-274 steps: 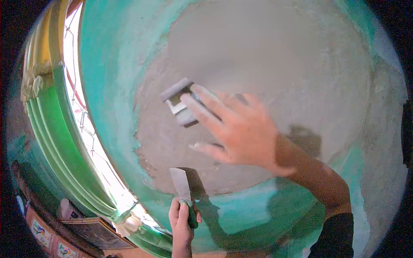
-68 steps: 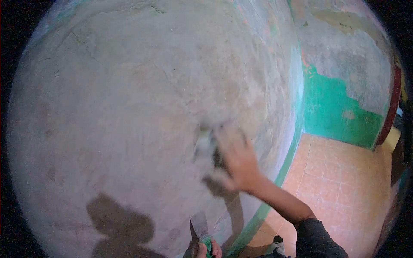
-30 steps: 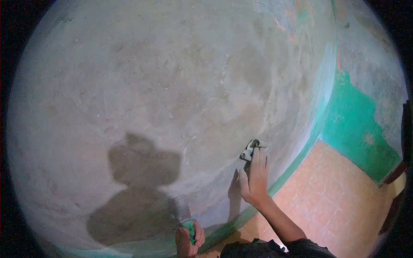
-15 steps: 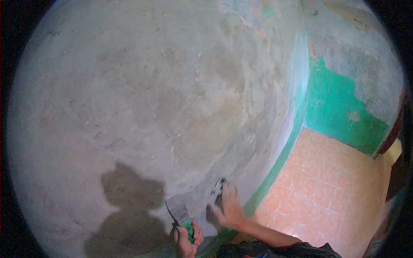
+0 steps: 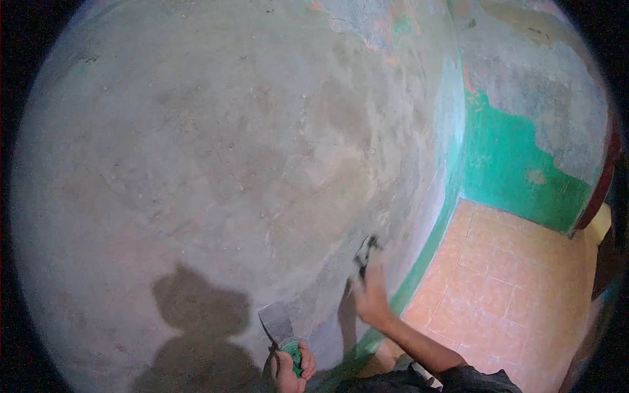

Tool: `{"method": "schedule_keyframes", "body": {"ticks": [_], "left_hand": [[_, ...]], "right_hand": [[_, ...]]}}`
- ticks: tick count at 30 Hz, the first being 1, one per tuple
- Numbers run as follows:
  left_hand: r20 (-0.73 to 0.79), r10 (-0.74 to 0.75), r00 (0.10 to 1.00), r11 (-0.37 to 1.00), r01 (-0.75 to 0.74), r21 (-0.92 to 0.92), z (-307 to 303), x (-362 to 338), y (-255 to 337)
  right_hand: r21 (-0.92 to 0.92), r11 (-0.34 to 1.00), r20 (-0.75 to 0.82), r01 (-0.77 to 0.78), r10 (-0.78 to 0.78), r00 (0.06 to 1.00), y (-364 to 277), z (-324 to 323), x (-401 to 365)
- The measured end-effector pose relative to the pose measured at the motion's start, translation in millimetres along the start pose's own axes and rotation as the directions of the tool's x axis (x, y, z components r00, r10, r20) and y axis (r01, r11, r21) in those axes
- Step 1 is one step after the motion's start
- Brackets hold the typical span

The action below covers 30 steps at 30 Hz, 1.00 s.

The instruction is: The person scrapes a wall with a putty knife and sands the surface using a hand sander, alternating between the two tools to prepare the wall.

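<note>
At the bottom centre, my left hand [image 5: 295, 373] is closed around the green handle of a putty knife [image 5: 276, 322]. The wide grey blade points up, close to the bare plaster wall [image 5: 196, 164]. Up and to the right of it, my right hand [image 5: 372, 298], smeared by motion, grips a small black-and-silver hand tool [image 5: 367, 252] at the wall surface. The kind of this tool does not show clearly, and my fingers partly hide it.
Orange floor tiles [image 5: 485, 281] lie at the right, with a green painted strip [image 5: 419, 268] along the wall's foot. The adjoining wall [image 5: 511, 157] has peeling green paint. A shadow [image 5: 196, 314] falls on the plaster at lower left.
My right hand has moved up and to the right along the wall with the small tool. My left hand with the putty knife has shifted only slightly to the right in view.
</note>
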<state>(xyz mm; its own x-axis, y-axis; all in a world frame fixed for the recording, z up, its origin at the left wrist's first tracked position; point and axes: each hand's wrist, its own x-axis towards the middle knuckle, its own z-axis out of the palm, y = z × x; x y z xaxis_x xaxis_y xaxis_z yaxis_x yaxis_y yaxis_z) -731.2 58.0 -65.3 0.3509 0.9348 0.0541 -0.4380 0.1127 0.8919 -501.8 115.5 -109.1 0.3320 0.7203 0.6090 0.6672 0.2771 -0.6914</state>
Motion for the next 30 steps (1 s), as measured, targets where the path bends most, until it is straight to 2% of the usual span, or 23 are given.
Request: {"method": "schedule_keyframes", "body": {"ticks": [2,3,5,8,10,11,12,14,15,17,19,21,24,25,27,28,30], "left_hand": [[-0.031,-0.021,0.999,1.000,0.021,0.008,6.9,-0.3,2.6],[-0.050,-0.046,0.998,0.999,0.045,-0.016,5.3,-0.7,-0.6],[-0.062,-0.054,0.997,0.998,0.053,-0.022,9.9,5.0,-2.7],[-0.063,-0.031,0.998,1.000,0.032,-0.001,26.7,8.6,-2.7],[-0.079,-0.038,0.996,0.999,0.037,-0.025,40.3,14.3,-3.2],[-0.036,-0.008,0.999,0.999,0.007,-0.047,45.6,17.6,-6.2],[0.006,0.023,1.000,0.998,-0.022,-0.067,49.9,21.2,-9.9],[0.033,0.053,0.998,0.993,-0.049,-0.106,56.5,29.4,-20.7],[0.018,0.051,0.999,0.991,-0.048,-0.128,58.3,33.2,-29.0],[-0.015,0.056,0.998,0.989,-0.058,-0.134,68.9,35.6,-36.4],[-0.039,0.081,0.996,0.991,-0.085,-0.103,85.0,41.7,-36.4],[-0.031,0.094,0.995,0.987,-0.097,-0.131,90.2,48.0,-45.3],[-0.001,0.094,0.996,0.974,-0.092,-0.206,96.7,60.2,-61.3],[0.011,0.089,0.996,0.968,-0.084,-0.238,96.0,64.2,-68.0],[0.230,0.168,0.959,0.883,-0.042,-0.468,29.4,87.8,-123.5],[0.323,0.225,0.919,0.823,-0.001,-0.569,11.6,91.8,-145.7],[0.040,0.155,0.987,0.902,-0.125,-0.414,80.2,76.8,-111.7]], "right_hand": [[0.101,0.995,-0.171,0.000,0.018,0.985,0.1,-5.3,23.8],[0.001,0.988,-0.082,0.155,-0.154,0.985,1.9,-6.8,22.0],[-0.153,0.869,0.141,0.471,-0.452,0.881,9.2,-12.1,13.0],[-0.167,0.924,-0.052,0.343,-0.356,0.933,22.5,-30.0,61.0],[-0.081,0.951,-0.108,0.299,-0.306,0.946,18.5,-41.0,87.9],[-0.037,0.961,-0.134,0.273,-0.276,0.952,16.4,-47.7,97.7],[-0.112,0.894,-0.046,0.433,-0.440,0.897,15.0,-55.4,103.7],[-0.207,0.664,0.156,0.718,-0.703,0.694,14.9,-70.6,117.8],[-0.273,0.659,0.156,0.701,-0.688,0.708,19.0,-79.7,138.4],[-0.264,0.792,-0.135,0.551,-0.596,0.792,6.1,-96.1,191.9],[-0.273,0.766,-0.142,0.582,-0.630,0.763,-8.0,-107.5,208.6],[-0.293,0.558,0.129,0.776,-0.781,0.611,-19.9,-120.9,213.5],[-0.330,0.445,0.163,0.833,-0.842,0.514,-35.2,-151.0,260.7],[-0.380,0.492,0.032,0.783,-0.839,0.543,-41.4,-158.4,285.5],[-0.441,0.607,-0.224,0.661,-0.788,0.574,-49.6,-166.6,321.9],[-0.419,0.524,-0.113,0.741,-0.840,0.531,-48.0,-168.0,317.2],[-0.333,0.347,0.085,0.877,-0.915,0.394,-45.0,-169.6,300.6]]}}
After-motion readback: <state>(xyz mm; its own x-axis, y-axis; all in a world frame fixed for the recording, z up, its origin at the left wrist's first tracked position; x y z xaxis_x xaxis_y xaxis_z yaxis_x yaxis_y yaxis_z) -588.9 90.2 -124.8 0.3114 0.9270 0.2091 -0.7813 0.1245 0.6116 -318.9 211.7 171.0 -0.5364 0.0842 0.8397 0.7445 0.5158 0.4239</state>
